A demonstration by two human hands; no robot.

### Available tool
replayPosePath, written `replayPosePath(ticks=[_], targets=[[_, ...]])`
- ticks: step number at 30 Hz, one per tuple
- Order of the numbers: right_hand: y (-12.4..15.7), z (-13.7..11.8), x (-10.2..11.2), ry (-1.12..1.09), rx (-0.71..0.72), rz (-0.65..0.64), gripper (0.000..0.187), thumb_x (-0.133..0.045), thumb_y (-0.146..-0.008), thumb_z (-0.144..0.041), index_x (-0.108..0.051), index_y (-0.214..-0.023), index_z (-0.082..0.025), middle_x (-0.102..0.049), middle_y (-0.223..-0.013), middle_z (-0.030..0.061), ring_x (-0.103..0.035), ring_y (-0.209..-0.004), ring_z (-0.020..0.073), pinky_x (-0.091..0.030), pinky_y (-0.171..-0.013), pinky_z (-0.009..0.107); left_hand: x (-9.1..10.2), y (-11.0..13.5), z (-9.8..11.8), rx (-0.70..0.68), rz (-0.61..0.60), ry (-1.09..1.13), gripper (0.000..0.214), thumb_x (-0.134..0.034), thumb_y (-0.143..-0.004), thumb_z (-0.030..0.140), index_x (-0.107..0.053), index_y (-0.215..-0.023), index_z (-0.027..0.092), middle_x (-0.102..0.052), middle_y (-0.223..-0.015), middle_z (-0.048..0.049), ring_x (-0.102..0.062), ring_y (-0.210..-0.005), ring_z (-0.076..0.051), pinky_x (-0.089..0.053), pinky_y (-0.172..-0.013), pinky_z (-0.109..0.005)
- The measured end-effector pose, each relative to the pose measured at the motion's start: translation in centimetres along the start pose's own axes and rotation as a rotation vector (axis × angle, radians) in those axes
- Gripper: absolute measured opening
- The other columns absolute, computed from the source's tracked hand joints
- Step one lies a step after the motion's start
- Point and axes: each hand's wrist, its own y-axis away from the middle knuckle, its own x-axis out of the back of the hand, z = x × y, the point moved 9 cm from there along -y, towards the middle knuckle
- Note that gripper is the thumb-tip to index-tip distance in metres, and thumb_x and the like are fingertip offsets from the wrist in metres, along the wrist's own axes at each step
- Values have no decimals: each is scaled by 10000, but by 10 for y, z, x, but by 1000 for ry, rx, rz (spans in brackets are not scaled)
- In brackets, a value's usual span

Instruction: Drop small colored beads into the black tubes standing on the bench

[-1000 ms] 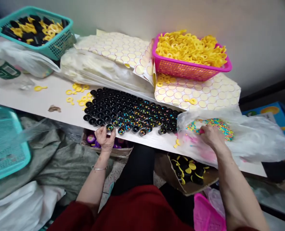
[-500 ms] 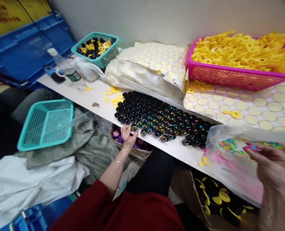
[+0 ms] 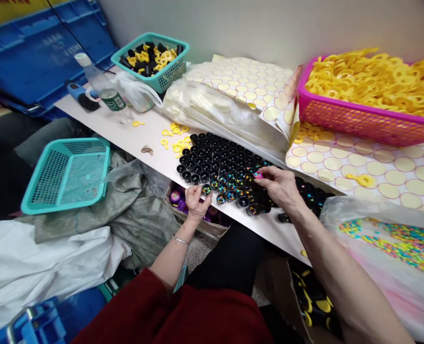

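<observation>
The left hand is resting at the front edge of the bench, its fingers pinching one small black cup in the front row of the block of black cups. The right hand is lying over the same block (nearer its right end), fingertips gripping a small pink scoop just above the cups. Many cups near the front edge are showing coloured beads inside. A clear bag of coloured beads is sitting at the bench's right end, and a pink basket of yellow rings is standing along the back edge.
</observation>
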Motion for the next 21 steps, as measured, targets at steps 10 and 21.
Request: replayPosePath(ticks=[10,21], targets=[[-18,-45,-54,1039,346,-258,223,-425,-794,-137,-646,-805,-171,-604,-863,108,-457,-841,225,-242,-633,333,0,4,-1,-7,19,19,279,-653,-763,370,-649,-965,177,-580,-845,-61,-531,-791,-170,-450,-744,-329],[76,-17,78,96,157,274,181,-613,-774,-374,-653,-890,-241,-615,-875,29,-552,-779,166,-423,-707,317,-3,5,-13,22,-20,7,295,-669,-735,389,-653,-935,172,-570,-837,-61,-524,-790,-178,-428,-766,-342]])
